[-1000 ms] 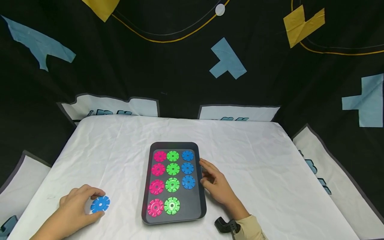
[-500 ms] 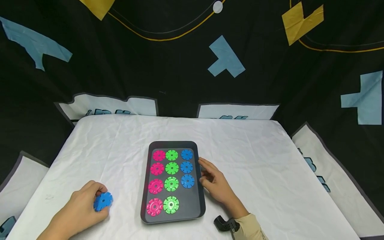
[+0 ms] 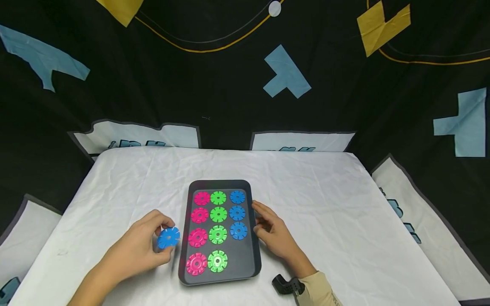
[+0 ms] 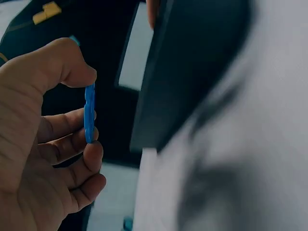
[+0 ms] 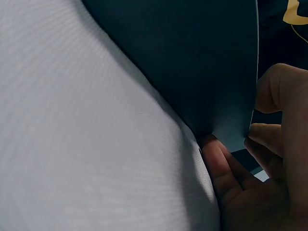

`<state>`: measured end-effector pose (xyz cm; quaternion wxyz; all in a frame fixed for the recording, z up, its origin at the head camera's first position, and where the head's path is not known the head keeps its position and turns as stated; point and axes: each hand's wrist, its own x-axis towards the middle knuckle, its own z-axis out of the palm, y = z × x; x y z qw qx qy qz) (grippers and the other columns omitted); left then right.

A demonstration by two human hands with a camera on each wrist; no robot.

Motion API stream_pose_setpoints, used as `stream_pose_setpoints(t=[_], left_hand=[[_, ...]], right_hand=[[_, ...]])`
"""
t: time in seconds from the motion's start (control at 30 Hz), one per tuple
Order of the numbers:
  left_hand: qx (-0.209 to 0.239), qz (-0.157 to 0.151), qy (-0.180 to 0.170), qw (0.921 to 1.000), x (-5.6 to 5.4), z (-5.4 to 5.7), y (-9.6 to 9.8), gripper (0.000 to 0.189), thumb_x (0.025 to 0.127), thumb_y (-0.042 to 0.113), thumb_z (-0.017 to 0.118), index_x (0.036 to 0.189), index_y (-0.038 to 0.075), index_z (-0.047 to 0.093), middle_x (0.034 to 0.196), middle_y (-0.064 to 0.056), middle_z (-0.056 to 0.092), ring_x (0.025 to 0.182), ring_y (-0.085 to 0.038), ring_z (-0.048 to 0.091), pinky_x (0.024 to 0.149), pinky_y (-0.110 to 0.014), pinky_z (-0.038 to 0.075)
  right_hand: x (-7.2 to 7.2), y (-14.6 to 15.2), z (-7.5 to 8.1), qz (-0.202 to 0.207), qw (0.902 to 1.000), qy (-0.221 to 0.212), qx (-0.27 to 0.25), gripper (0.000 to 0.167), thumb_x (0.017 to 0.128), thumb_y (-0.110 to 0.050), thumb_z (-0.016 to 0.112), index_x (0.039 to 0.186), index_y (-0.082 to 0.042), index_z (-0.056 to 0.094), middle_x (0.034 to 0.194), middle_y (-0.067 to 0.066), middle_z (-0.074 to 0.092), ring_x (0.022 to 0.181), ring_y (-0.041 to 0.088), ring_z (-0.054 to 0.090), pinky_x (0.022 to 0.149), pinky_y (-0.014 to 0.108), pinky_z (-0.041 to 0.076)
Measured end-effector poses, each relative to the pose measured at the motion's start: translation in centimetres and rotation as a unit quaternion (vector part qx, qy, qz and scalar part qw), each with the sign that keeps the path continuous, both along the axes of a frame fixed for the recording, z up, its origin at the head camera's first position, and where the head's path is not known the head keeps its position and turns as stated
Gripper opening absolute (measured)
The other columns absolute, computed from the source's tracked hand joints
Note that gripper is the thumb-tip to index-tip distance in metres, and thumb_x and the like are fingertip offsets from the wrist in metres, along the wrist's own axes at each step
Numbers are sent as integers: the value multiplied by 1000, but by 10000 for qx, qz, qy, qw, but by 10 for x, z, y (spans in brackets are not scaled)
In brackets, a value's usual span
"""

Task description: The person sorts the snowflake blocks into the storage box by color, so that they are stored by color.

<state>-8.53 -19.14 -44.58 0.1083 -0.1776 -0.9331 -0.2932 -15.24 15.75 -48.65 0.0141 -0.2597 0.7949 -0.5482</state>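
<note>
My left hand (image 3: 138, 246) pinches a blue notched disc (image 3: 168, 238) by its edge, just left of the dark tray (image 3: 245, 263). In the left wrist view the blue disc (image 4: 89, 113) appears edge-on between thumb and fingers, off the table. Inside the tray lie a column of pink discs (image 3: 197, 237), a column of green discs (image 3: 217, 234) and a shorter column of 3 blue discs (image 3: 237, 213). My right hand (image 3: 277, 236) touches the tray's right side with its fingertips; the right wrist view shows these fingers (image 5: 219, 161) against the outer wall.
The tray stands on a table with a wrinkled white cloth (image 3: 325, 221). A black curtain (image 3: 214, 97) with blue and yellow patches hangs behind it. A black band (image 3: 288, 285) sits on the right wrist by a beige sleeve (image 3: 319, 289).
My left hand has gripped the blue disc, lifted it from the table at left and carried it rightward to beside the tray. My right hand stays at the tray's side.
</note>
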Motion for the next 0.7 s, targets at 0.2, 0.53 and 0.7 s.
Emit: stream_pose_setpoints(t=[0.2, 0.53, 0.7], left_hand=[[89, -703, -71, 9975, -17, 21, 37, 44, 61, 20, 83, 99, 18, 62, 97, 15, 53, 81, -5, 52, 70, -22, 50], [-575, -1967, -218, 9785, -45, 35, 99, 40, 64, 27, 80, 99, 15, 65, 97, 10, 54, 83, -6, 52, 73, -25, 50], [-1397, -2551, -634, 9547, -55, 32, 128, 40, 68, 31, 79, 100, 13, 65, 96, 9, 54, 82, -4, 51, 78, -31, 51]], right_hand=[[2, 0, 9, 110, 9999, -60, 6, 62, 84, 11, 56, 144, 9, 40, 152, 21, 34, 104, 39, 59, 84, 33, 52], [2, 3, 6, 136, 9999, 66, 17, 62, 83, 12, 55, 143, 9, 40, 152, 22, 34, 101, 38, 60, 83, 34, 52], [-5, 5, -8, 121, 9997, 218, 10, 62, 84, 10, 55, 144, 6, 41, 153, 17, 35, 102, 33, 61, 84, 33, 52]])
